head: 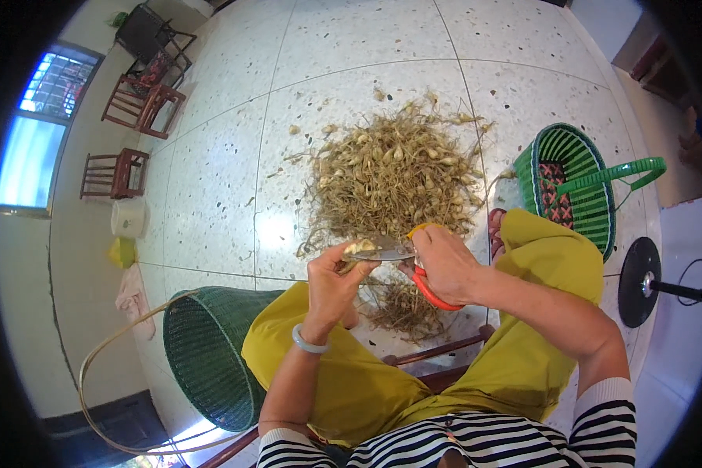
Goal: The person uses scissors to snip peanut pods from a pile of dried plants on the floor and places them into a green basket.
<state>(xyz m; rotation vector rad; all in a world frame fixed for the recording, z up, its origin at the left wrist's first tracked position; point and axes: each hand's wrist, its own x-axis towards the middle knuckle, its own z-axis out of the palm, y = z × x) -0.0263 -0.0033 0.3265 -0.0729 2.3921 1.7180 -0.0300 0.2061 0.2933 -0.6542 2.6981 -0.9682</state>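
In my left hand I pinch a pale bulb with dry skin between thumb and fingers. My right hand grips scissors with red and yellow handles. Their blades lie against or just beside the bulb; whether they are fully closed on it I cannot tell. Beyond both hands a large heap of dried bulbs with stringy roots covers the floor. Below the scissors, between my feet, sits a smaller pile of brown root trimmings.
A dark green woven basket with a long hoop handle stands by my left knee. On the right are a green handled basket and a round black disc on a rod. Wooden chairs and a white bucket line the left wall.
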